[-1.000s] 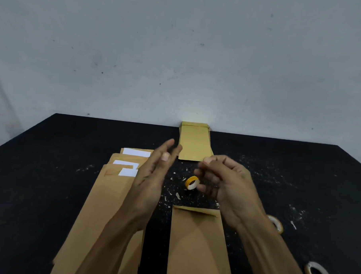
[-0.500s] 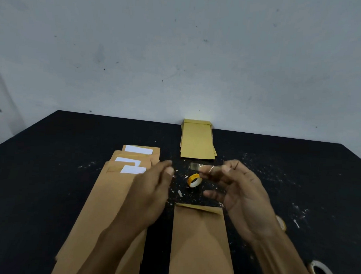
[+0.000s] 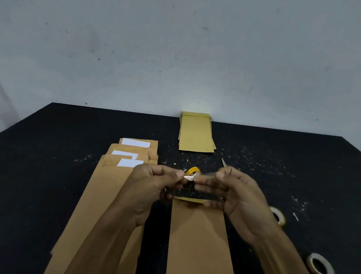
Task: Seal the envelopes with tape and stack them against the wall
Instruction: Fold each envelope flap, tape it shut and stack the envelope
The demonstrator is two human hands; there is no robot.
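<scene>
A brown envelope (image 3: 197, 241) lies lengthwise in front of me on the black table (image 3: 50, 152), its flap end under my hands. My left hand (image 3: 152, 185) and my right hand (image 3: 235, 193) hover above that end and pinch a strip of clear tape (image 3: 198, 176) stretched between thumbs and forefingers. A small yellow tape roll (image 3: 192, 171) sits on the table just behind the strip. A stack of sealed envelopes (image 3: 196, 133) lies against the wall (image 3: 179, 54).
A pile of open brown envelopes (image 3: 102, 195) with white paper showing lies to the left. Two more tape rolls (image 3: 277, 215) (image 3: 320, 267) rest at the right. Small paper scraps litter the table's middle.
Both hands have come together; the left hand, open a second ago, now pinches the left end of the tape strip. The view has tilted slightly.
</scene>
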